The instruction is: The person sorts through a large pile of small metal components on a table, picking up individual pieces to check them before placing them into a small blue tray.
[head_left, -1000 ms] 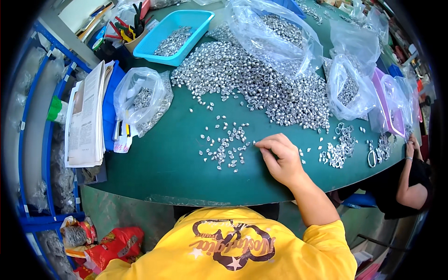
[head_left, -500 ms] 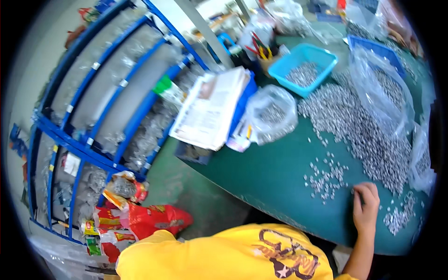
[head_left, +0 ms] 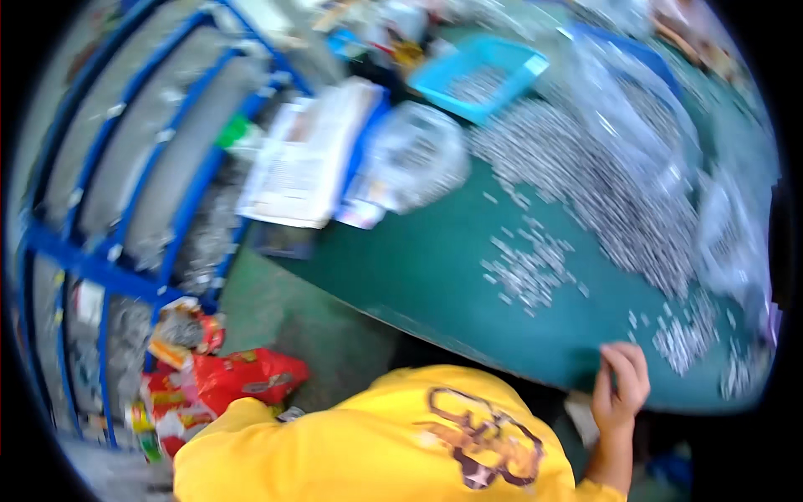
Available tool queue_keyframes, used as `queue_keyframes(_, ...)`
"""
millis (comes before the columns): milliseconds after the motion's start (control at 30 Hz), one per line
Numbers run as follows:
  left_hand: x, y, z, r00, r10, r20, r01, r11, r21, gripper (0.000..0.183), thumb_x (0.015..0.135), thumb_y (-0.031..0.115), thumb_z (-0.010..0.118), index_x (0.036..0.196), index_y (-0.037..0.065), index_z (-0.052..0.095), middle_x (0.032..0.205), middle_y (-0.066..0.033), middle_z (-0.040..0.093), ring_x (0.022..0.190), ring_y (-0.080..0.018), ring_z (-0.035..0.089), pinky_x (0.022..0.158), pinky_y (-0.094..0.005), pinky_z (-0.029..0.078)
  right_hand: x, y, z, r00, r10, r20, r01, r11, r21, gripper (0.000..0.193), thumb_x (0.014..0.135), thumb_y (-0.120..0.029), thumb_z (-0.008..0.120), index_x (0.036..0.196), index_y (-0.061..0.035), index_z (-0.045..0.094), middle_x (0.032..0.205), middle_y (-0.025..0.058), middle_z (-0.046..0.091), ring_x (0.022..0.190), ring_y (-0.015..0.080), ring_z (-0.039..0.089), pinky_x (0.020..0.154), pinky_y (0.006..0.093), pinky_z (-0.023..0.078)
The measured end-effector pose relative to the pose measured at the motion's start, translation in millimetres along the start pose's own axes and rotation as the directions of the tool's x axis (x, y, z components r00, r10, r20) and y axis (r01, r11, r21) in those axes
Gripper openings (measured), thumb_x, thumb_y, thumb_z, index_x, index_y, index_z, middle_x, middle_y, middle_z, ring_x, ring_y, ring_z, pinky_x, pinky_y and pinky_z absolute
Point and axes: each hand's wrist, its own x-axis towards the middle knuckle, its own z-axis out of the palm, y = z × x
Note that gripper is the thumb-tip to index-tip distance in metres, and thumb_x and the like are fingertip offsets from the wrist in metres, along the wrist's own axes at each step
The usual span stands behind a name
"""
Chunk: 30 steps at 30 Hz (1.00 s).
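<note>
My right hand [head_left: 621, 382] is over the table's near edge, beside a few scattered small metal pieces [head_left: 684, 336]. Its fingers are bent in toward the thumb in a pinch. Motion blur hides whatever may be between the tips. To its upper left lies a loose group of the same small silvery pieces [head_left: 531, 266]. Farther off spreads a large heap of them [head_left: 602, 188]. Of my left side only the yellow sleeve [head_left: 238, 431] shows; the hand is out of sight.
A turquoise basin [head_left: 523, 71] and a clear bag of pieces [head_left: 416, 159] stand behind the heap. Clear plastic bags [head_left: 623, 113] lie at the right. Papers [head_left: 314, 159] sit on the table's left end. Blue shelving [head_left: 100, 263] and red bags [head_left: 251, 378] are at the left.
My right hand has drawn back from the scattered pieces toward the table's near edge. The whole view has shifted, so the table's things appear farther left and higher.
</note>
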Motion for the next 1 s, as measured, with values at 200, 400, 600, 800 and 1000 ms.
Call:
queue_keyframes(200,38,-12,-7,0.980,-0.106,0.167,0.096,0.993,0.067,0.034,0.079,0.032,0.055,0.095,0.004,0.065,0.096,-0.0158,0.062,0.087,-0.0278,0.061,0.074,-0.0376,0.047,4,22,9,0.989,0.092,0.115,-0.080,0.991,-0.104,0.021,0.068,0.010,0.059,0.086,0.0002,0.060,0.079,0.0123,0.057,0.069,0.0260,0.056,0.060,0.0310,0.046)
queue_keyframes(400,17,48,-28,0.931,-0.235,0.279,-0.054,0.670,0.741,0.035,0.079,0.033,0.054,0.095,0.004,0.065,0.098,-0.0160,0.062,0.089,-0.0280,0.061,0.076,-0.0378,0.047,40,35,21,0.969,0.020,0.244,0.019,0.987,-0.157,0.015,0.071,0.005,0.058,0.085,-0.0013,0.057,0.079,0.0118,0.054,0.072,0.0298,0.054,0.063,0.0362,0.046)
queue_keyframes(600,-61,225,-119,0.867,0.499,-0.015,-0.323,0.585,0.744,0.030,0.080,0.035,0.057,0.073,0.007,0.065,0.075,-0.0147,0.062,0.068,-0.0333,0.060,0.061,-0.0404,0.048,63,42,54,0.903,0.135,0.408,0.012,0.941,-0.338,0.009,0.073,-0.002,0.059,0.082,-0.0010,0.059,0.077,0.0130,0.054,0.073,0.0320,0.055,0.064,0.0378,0.046)
queue_keyframes(800,-89,336,-143,-0.106,0.930,-0.351,-0.664,0.197,0.721,0.009,0.071,0.001,0.064,0.075,0.004,0.056,0.067,-0.0091,0.054,0.062,-0.0249,0.056,0.054,-0.0319,0.045,73,48,56,0.734,0.467,0.493,-0.602,0.783,0.155,0.007,0.080,-0.002,0.057,0.085,0.0014,0.060,0.075,0.0087,0.058,0.065,0.0191,0.057,0.056,0.0273,0.046)
queue_keyframes(1000,-33,398,-163,-0.212,0.893,-0.397,-0.563,0.221,0.797,0.011,0.067,0.003,0.066,0.074,0.004,0.057,0.072,-0.0077,0.051,0.069,-0.0253,0.054,0.061,-0.0334,0.045,76,60,49,0.505,0.427,0.750,-0.839,0.039,0.542,0.013,0.085,-0.007,0.054,0.091,0.0041,0.057,0.078,0.0069,0.059,0.066,0.0116,0.056,0.056,0.0214,0.047)
